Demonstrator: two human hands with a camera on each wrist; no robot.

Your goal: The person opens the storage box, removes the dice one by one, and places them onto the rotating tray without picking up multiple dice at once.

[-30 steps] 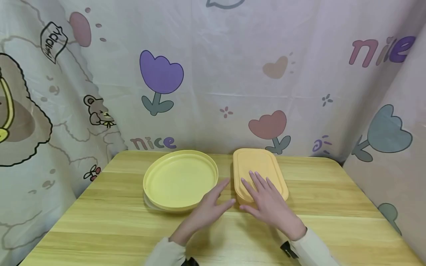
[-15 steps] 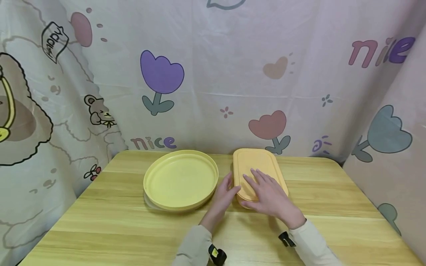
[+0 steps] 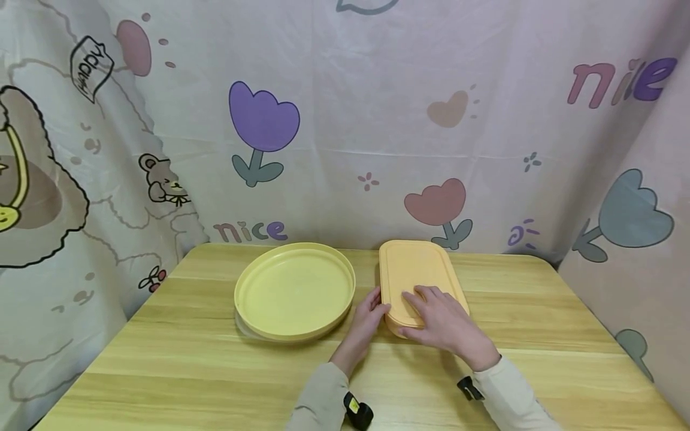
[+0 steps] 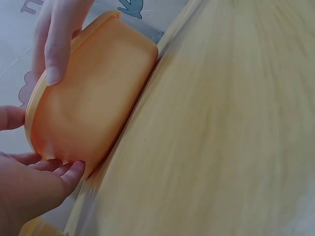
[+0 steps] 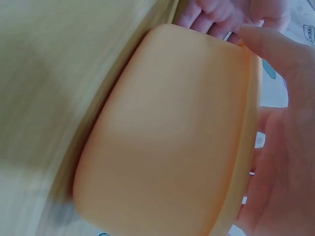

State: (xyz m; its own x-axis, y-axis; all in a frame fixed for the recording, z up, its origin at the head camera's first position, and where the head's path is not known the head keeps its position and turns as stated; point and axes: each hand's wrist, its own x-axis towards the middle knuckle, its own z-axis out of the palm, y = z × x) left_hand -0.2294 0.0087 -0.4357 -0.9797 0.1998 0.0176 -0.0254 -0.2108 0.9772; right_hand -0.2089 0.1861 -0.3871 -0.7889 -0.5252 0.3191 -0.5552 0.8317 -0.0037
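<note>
My left hand (image 3: 366, 320) is bent round the near left corner of the orange plastic box (image 4: 98, 88): its thumb touches the edge of the lid (image 3: 412, 269), and its fingertips press on the wall below. My right hand (image 3: 444, 323) is half closed, with the bent fingers on top of the lid and the thumb hooked over its near edge, so I have hold of that edge. The lid sits on the box. I judge that I am taking hold in order to loosen the lid, and that the next move asks the left hand to steady the box while the right thumb works upward.

Around my hands, the box stands toward the far side of the table (image 3: 188, 383), and the printed cloth (image 3: 345, 120) hangs right behind. To the left is a round yellow container (image 3: 295, 293), near to my left hand, so on this side there is little room. On the right, and in front toward me, much bare wood lies free. If I push hard forward, I think the box could slide to the far edge.
</note>
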